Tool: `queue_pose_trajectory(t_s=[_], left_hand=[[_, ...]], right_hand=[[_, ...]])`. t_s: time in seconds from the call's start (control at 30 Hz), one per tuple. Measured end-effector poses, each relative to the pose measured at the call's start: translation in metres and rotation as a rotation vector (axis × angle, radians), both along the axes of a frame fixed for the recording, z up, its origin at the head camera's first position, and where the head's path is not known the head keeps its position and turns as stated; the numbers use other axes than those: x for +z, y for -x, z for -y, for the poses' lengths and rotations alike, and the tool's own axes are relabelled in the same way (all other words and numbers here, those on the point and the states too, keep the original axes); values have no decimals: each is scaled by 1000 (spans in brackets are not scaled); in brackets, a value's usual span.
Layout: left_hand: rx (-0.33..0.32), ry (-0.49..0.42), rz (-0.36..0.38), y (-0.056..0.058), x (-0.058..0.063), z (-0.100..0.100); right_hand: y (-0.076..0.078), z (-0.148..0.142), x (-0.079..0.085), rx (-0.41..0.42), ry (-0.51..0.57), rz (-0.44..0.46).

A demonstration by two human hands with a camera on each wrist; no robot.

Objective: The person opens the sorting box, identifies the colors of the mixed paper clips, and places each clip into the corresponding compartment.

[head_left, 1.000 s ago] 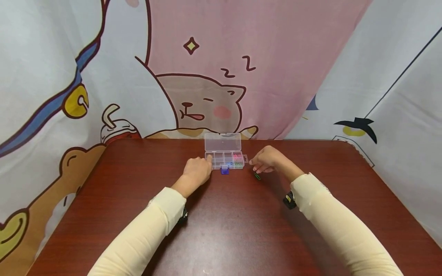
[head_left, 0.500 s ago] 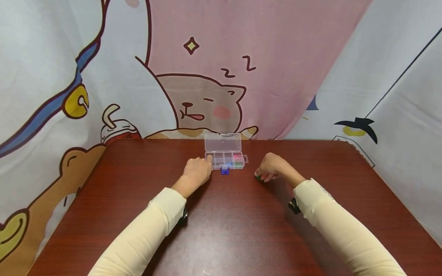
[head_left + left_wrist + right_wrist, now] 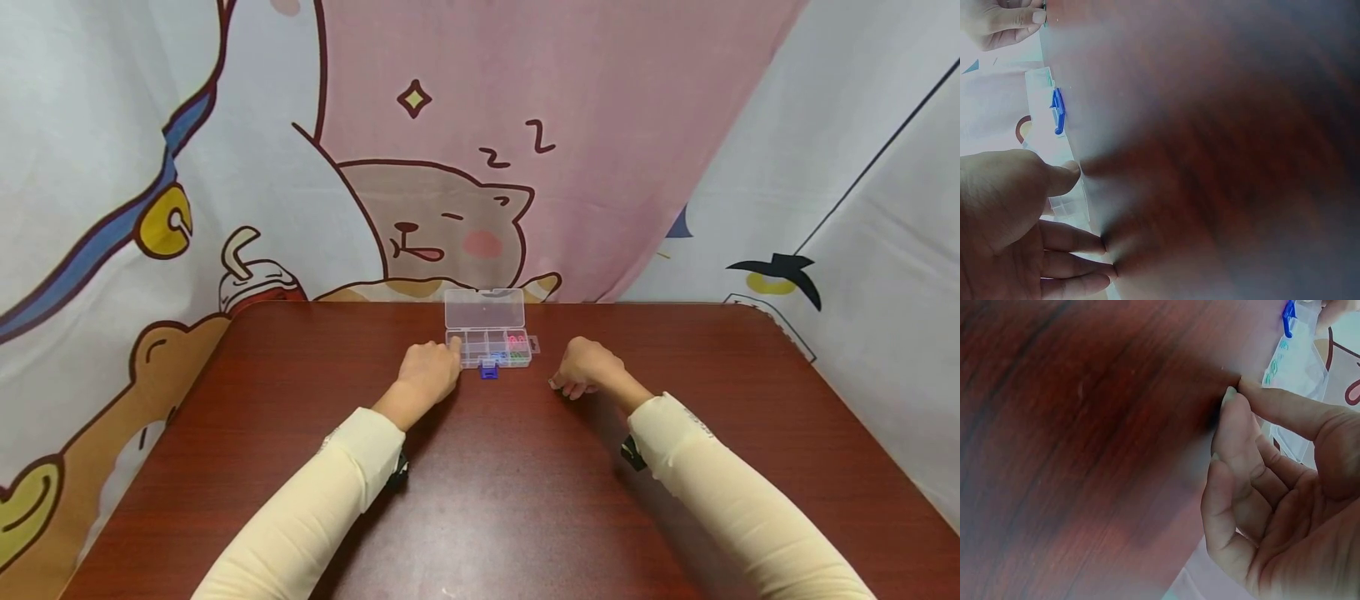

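The clear plastic compartment box (image 3: pixel 472 357) stands at the far middle of the table with its lid (image 3: pixel 483 309) raised. Pink clips (image 3: pixel 516 340), blue clips (image 3: pixel 498 356) and green clips (image 3: pixel 517 356) lie in separate compartments. At the box's left end, my left hand (image 3: pixel 429 371) holds it, thumb at the front and the other fingers down on the table side in the left wrist view. To the right of the box, my right hand (image 3: pixel 588 365) pinches a small green paper clip at the tabletop. Its fingertips hide most of the clip; a sliver of green shows in the left wrist view.
A blue latch (image 3: pixel 489 371) hangs from the box's front, and a clear hang tab (image 3: pixel 533 343) juts from its right end. The brown wooden table (image 3: pixel 480 483) ends at a printed curtain (image 3: pixel 600 167) just behind the box.
My right hand has come down onto the green paper clip lying right of the box, covered it with its fingertips, and shifted slightly left. My left hand and the box have stayed put.
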State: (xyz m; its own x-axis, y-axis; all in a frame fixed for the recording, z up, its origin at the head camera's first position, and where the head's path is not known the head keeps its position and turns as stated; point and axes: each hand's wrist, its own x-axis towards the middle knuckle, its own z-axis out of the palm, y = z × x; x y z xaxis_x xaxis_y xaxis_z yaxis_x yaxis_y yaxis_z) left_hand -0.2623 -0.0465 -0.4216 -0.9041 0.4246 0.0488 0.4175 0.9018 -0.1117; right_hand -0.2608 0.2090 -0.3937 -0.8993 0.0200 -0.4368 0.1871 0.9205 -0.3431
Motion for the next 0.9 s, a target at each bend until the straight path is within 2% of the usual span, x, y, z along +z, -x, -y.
queue_pose_trajectory(t_s=[0.3, 0.4, 0.63, 0.9], left_hand=[[-7, -10, -16, 0, 0, 0], [-7, -26, -26, -1, 0, 0], [0, -34, -8, -1, 0, 1], [0, -24, -12, 1, -1, 1]], right_hand=[[0, -2, 0, -10, 31, -2], [0, -5, -3, 1, 79, -11], [1, -11, -10, -39, 189, 16], [11, -13, 2, -116, 337, 46]])
